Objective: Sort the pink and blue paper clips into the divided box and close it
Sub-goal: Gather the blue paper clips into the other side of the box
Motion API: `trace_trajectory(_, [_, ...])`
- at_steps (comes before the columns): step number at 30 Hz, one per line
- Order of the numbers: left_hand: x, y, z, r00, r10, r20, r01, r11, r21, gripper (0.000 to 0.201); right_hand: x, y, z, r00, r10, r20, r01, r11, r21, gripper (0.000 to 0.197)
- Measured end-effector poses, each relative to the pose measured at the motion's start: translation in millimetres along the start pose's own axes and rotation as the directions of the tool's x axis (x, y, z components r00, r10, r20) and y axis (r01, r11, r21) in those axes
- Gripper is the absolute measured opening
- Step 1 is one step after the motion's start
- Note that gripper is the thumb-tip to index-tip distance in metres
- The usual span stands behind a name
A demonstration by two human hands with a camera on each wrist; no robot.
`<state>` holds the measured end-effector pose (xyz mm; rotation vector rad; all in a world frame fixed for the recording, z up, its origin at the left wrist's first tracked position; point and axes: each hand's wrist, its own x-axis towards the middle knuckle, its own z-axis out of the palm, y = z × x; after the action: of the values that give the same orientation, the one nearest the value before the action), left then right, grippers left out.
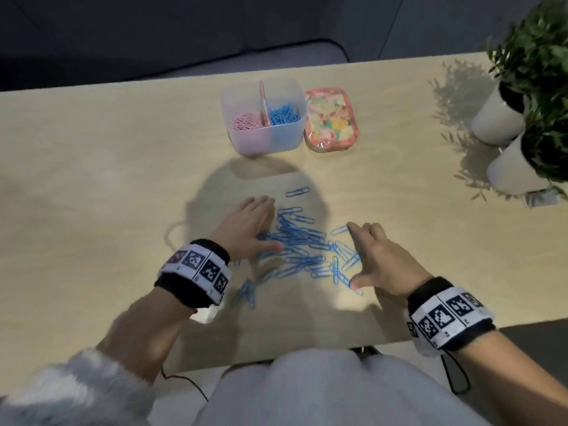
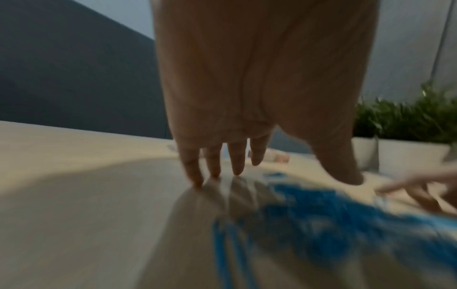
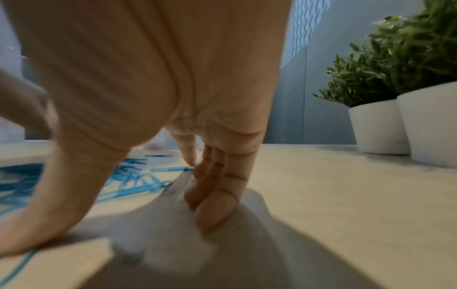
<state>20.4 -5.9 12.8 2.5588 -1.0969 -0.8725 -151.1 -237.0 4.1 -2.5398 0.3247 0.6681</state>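
Note:
A loose heap of blue paper clips [image 1: 302, 247] lies on the wooden table [image 1: 92, 167] between my two hands. My left hand [image 1: 249, 226] rests flat at the heap's left side, fingers straight [image 2: 215, 162], thumb touching the clips. My right hand [image 1: 373, 256] is spread at the heap's right side, fingertips on the table [image 3: 212, 205], thumb on a clip. Neither hand holds anything. Farther back stands the translucent divided box [image 1: 264, 139], open, with pink clips [image 1: 244, 122] in its left compartment and blue clips [image 1: 284, 113] in its right. The blue heap [image 2: 346, 224] is blurred in the left wrist view.
A patterned pink lid or packet [image 1: 332, 119] lies right of the box. Two white pots with green plants [image 1: 519, 142] stand at the table's right end [image 3: 405, 125]. The table's near edge runs just below my wrists. A cable hangs below it.

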Motion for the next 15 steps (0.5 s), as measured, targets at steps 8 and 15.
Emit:
trace_trajectory(8, [-25, 23, 39, 0.998, -0.025, -0.050, 0.031, 0.993, 0.112, 0.086, 20, -51, 9, 0.977, -0.178, -0.118, 0.176, 0.984, -0.023, 0.049])
trace_trajectory(15, [-69, 2, 28, 0.981, -0.180, -0.078, 0.183, 0.982, 0.039, 0.122, 84, -76, -27, 0.956, -0.112, -0.269, 0.074, 0.986, -0.148, 0.035])
